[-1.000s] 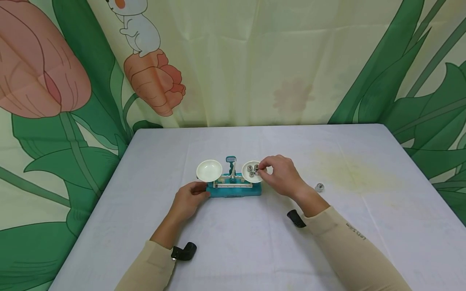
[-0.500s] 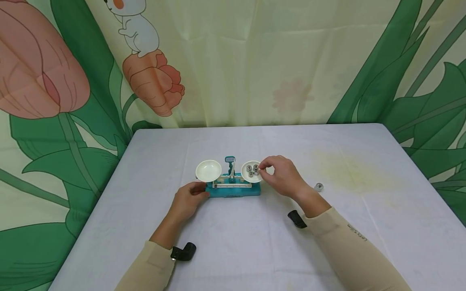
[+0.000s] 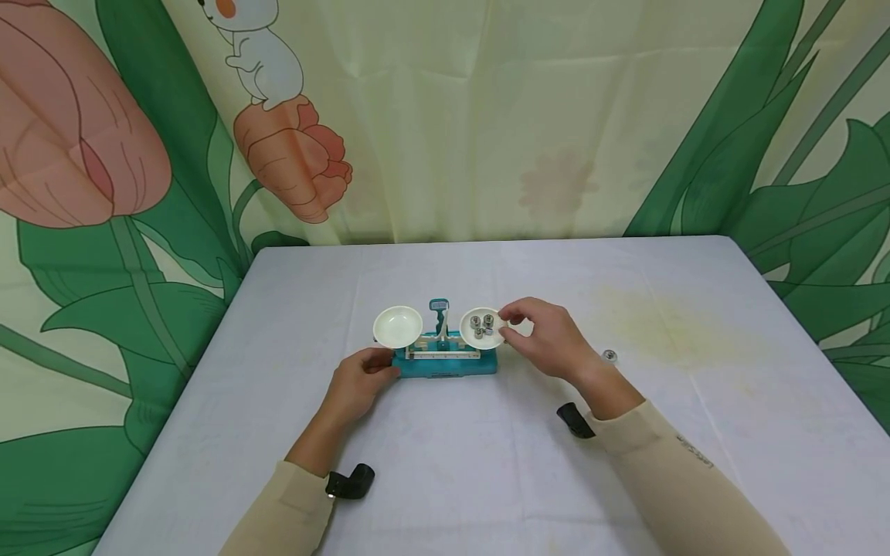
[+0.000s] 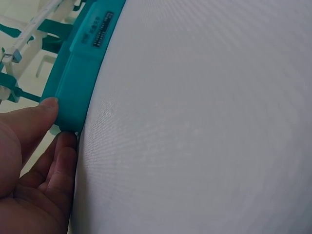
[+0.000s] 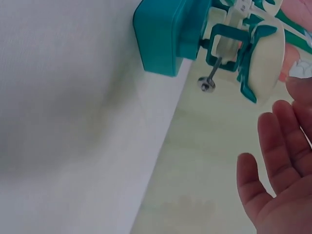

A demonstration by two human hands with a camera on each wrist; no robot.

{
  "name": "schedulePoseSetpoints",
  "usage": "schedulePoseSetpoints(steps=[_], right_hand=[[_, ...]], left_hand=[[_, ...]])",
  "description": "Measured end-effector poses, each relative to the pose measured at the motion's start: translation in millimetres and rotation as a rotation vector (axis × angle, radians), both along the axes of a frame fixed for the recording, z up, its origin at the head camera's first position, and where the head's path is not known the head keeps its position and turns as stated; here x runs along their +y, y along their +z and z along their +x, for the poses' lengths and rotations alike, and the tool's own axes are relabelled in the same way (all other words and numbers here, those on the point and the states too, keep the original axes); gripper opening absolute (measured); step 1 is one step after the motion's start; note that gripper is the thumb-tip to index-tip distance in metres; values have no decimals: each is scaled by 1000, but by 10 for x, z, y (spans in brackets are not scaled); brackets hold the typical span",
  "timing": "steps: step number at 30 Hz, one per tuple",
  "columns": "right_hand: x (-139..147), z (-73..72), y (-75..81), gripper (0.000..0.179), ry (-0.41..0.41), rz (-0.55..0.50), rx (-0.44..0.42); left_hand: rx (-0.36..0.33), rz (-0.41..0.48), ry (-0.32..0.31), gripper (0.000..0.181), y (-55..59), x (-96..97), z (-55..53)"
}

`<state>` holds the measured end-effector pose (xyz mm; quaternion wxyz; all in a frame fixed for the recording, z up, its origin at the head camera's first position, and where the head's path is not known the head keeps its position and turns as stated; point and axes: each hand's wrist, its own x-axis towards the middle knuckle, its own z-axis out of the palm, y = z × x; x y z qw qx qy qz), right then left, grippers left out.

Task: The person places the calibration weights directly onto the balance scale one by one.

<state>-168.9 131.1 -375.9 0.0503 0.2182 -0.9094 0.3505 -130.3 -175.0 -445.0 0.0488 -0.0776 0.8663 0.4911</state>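
Observation:
A teal balance scale stands mid-table with two white pans. Its left pan holds nothing; several small metal weights sit in the right pan. My left hand grips the left end of the base, thumb on top and fingers at the end, as the left wrist view shows. At the right pan's outer rim is my right hand, thumb and forefinger apart with nothing seen between them. In the right wrist view its other fingers spread loosely below the tilted-looking pan.
One more metal weight rests on the white tablecloth, just behind my right wrist. Beyond the table's far edge hangs a printed curtain. A metal adjusting nut sticks out from the scale's right side.
My right thumb and forefinger have parted and drawn slightly right, away from the weights in the right pan. The left hand keeps its grip on the base.

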Motion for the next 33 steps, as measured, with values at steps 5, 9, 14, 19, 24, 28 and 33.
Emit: schedulePoseSetpoints(steps=[5, 9, 14, 19, 24, 28, 33], right_hand=[[165, 11, -3, 28, -1, -16, -6], [314, 37, -4, 31, -13, -7, -40], [529, 75, -19, 34, -50, 25, -78], [808, 141, -36, 36, -122, 45, -106], [1045, 177, -63, 39, -178, 76, -147], [1166, 175, -108, 43, -207, 106, -210], [1244, 177, -182, 45, -223, 127, -280]], left_hand=[[-1, 4, -4, 40, 0, -4, 1], [3, -1, -3, 41, 0, -15, 5], [10, -3, -5, 41, -10, -24, 0], [8, -3, -6, 40, -26, -24, -7], [8, -2, 4, 40, -28, -24, -6], [6, -6, 1, 39, -14, -15, -6], [8, -20, 6, 39, 7, 27, -12]])
